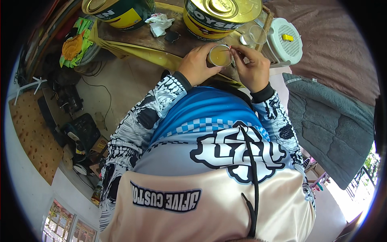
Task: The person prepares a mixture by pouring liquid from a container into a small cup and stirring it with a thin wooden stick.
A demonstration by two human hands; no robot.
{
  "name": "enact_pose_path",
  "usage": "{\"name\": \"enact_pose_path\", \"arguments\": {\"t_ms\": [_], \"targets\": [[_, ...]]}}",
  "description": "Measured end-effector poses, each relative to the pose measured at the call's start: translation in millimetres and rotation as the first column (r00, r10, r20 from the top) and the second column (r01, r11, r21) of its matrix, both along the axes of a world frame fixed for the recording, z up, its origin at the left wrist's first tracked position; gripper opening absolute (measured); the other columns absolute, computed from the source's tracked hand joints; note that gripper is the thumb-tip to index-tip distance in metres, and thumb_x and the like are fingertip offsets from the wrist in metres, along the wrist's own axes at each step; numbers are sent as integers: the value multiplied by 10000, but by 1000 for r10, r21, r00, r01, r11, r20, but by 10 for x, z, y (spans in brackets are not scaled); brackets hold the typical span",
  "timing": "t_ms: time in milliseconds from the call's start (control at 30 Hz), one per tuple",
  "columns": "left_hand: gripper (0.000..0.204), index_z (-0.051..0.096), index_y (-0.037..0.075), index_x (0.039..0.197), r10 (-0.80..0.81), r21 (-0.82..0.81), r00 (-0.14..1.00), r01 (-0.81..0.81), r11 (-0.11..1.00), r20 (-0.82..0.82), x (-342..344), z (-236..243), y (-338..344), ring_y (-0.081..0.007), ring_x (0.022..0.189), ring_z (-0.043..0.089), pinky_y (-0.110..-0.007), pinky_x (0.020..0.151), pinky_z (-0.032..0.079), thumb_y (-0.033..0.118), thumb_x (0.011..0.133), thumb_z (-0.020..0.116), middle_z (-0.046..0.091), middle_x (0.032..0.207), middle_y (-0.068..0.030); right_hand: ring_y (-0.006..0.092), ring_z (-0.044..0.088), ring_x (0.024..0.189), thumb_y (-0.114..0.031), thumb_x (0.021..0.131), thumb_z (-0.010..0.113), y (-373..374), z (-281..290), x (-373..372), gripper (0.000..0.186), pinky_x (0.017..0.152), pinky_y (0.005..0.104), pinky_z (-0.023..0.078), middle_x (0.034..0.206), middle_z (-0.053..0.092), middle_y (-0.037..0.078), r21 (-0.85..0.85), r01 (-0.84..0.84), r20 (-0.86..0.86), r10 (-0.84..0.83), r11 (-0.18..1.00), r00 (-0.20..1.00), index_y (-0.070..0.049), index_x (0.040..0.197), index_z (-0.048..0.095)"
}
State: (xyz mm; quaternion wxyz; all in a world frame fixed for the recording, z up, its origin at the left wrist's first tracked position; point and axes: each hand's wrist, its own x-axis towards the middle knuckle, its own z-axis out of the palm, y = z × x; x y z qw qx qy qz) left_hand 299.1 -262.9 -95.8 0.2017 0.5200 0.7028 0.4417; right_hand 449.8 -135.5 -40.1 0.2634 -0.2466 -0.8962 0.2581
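Observation:
My left hand (pixel 195 64) is wrapped round a small cup (pixel 219 58) of cloudy tan liquid, held at the near edge of a worn wooden bench (pixel 169 46). My right hand (pixel 254 68) pinches a thin stick (pixel 227 51) over the cup's right side, with its tip at the liquid. Just beyond the cup stands a large gold-lidded metal can (pixel 219 12) with a dark and yellow label. An empty-looking clear glass (pixel 257 34) is behind my right hand. Crumpled white tissue (pixel 159 24) and a small black scrap (pixel 171 37) lie to the upper left of my left hand.
A second large can (pixel 127 22) is at back left, beside green packaging (pixel 72 40). A white pail (pixel 284 50) with a yellow object on its lid stands right of the bench. Dark machinery (pixel 68 94) and cables lie lower left. Grey padded cloth (pixel 326 125) hangs at right.

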Motion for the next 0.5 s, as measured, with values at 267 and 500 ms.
{"name": "enact_pose_path", "arguments": {"t_ms": [267, 500], "targets": [[678, 609, 49, 1291, 17, -27, 1000, -17, 999, -5, -2, -47, 7, -349, 1118, 678, -418, 961, 539, 308, 735, 897, 698, 1206, -160, 99, 707, 710, -127, 918, 759, 23, 105, 122, 160, 657, 251, 540, 832, 770, 86, -339, 116, -103, -159, 934, 982, -2, 1017, 764], [668, 611, 48, 1291, 5, 19, 1000, -5, 1000, -8, -12, -75, 7, -344, 1121, 676, -414, 976, 532, 318, 747, 890, 696, 1216, -162, 42, 630, 713, -97, 933, 770, 45, 553, 284, 166, 675, 195, 504, 828, 746, 17, -284, 155, -207, -219, 946, 953, 33, 1036, 760]]}}
